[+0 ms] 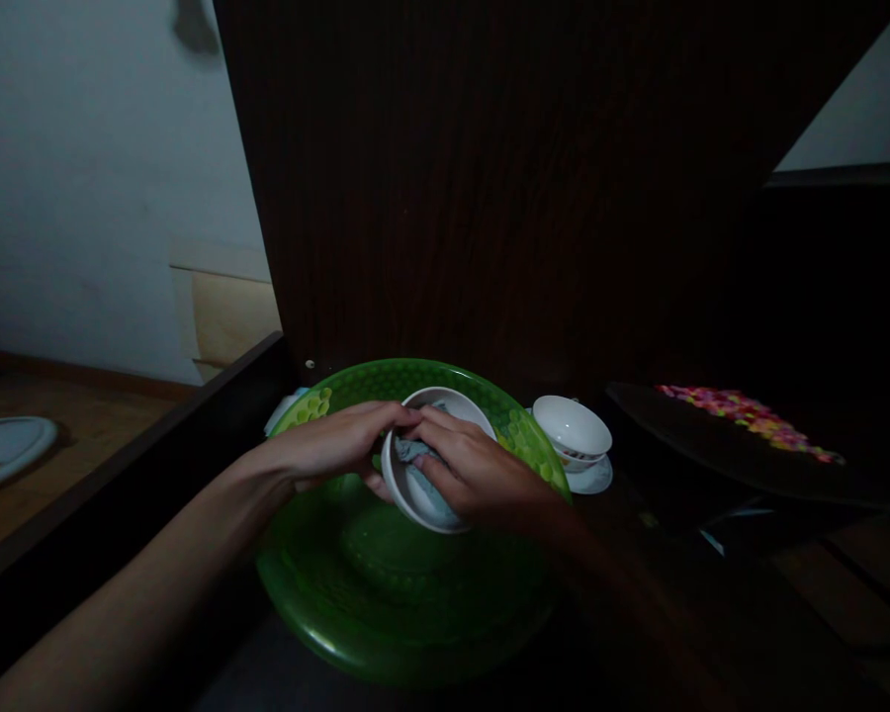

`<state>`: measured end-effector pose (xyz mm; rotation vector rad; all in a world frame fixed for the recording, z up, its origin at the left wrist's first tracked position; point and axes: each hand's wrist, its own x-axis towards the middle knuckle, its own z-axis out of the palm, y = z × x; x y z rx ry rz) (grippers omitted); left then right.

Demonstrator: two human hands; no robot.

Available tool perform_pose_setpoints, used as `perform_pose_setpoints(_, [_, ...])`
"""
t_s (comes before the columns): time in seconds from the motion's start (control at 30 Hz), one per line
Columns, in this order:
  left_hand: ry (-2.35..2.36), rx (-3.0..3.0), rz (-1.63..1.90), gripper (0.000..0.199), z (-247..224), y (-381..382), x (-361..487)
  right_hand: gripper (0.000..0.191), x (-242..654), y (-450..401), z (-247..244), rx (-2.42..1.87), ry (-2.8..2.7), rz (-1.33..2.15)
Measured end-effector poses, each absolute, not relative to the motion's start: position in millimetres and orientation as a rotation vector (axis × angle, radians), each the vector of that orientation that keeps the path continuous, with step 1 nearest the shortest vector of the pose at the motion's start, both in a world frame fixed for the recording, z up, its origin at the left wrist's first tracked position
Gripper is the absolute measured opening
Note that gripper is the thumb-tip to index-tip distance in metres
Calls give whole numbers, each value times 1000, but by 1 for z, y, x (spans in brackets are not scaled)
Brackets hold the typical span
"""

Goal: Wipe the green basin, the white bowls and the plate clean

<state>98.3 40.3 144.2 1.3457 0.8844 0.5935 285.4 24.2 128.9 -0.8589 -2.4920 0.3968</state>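
Head view — white bowl (407, 491), round and tilted — greyish cloth (413, 450) bunched inside.

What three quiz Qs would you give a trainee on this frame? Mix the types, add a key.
1. Open: What does the right hand hold inside the tilted white bowl over the green basin?

2. True or false: The left hand is clear of the tilted white bowl.

3. Multiple choice: In this view, where does the other white bowl sit relative to the green basin?
A) To its left
B) To its right
C) Inside it

Key:
1. A bunched blue-grey cloth.
2. False: the left hand holds the tilted white bowl at its side.
3. B.
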Motion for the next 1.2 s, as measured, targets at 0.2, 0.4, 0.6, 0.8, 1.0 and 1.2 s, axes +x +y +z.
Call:
perform_pose_setpoints(0.2, [1000, 1514, 564, 44, 142, 44, 95, 16, 281, 10, 136, -905, -2610, 437])
perform_pose_setpoints(0.4, [1030, 1619, 545, 44, 149, 41, 91, 14, 284, 2, 150, -891, -2774, 573])
perform_pose_setpoints(0.6, [977, 1580, 502, 50, 149, 44, 88, 15, 296, -3, 166, -938, -2845, 666])
perform_pose_setpoints(0.8, [1011, 1584, 540, 54, 150, 49, 82, 16, 314, -9, 181, -1020, -2505, 947])
perform_pose_setpoints(1.0, [947, 1464, 553, 51, 144, 60, 77, 19, 328, 0, 178, -1245, -1830, 775])
perform_pose_setpoints(1.2, [980, 1412, 596, 55, 139, 61, 77, 16, 308, -2, 166, -1375, -1771, 338])
